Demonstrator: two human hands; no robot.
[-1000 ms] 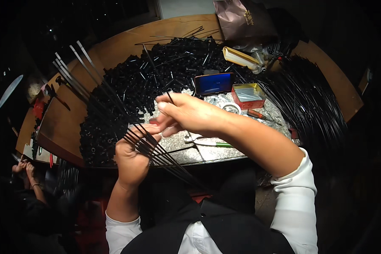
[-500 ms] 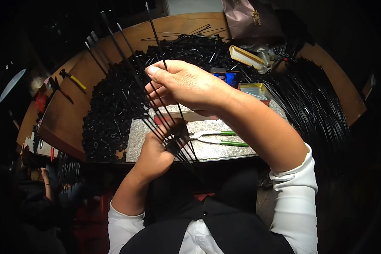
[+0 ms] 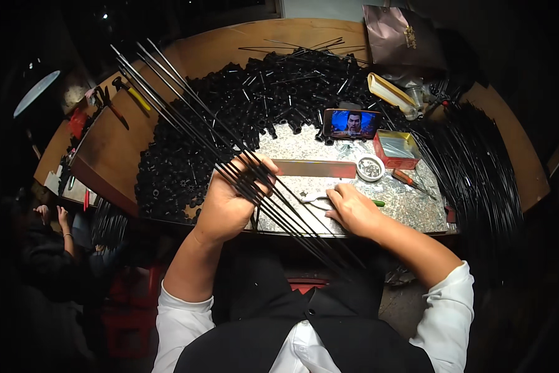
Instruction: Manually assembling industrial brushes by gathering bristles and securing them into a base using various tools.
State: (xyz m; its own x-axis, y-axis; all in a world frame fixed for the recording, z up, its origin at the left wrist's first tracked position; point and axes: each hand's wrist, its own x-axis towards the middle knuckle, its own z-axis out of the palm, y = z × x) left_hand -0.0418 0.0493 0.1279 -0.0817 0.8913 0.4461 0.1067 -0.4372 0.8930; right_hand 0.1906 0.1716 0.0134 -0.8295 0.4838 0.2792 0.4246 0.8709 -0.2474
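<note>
Right hand dropped from the black rods to the metal plate at the tabletop's near edge, fingers loose on a small tool there, left hand gripping the bundle fanned toward the far-left corner — mid-assembly, next needs tool pickup.

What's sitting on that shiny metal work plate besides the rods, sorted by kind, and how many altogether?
Phone with lit screen: 1
Red box: 1
Small round white dish: 1
Screwdriver with reddish handle: 1
Flat metal bar: 1
Total: 5
The left hand grips the bundle of thin black rods; the right hand rests on the plate.
</note>
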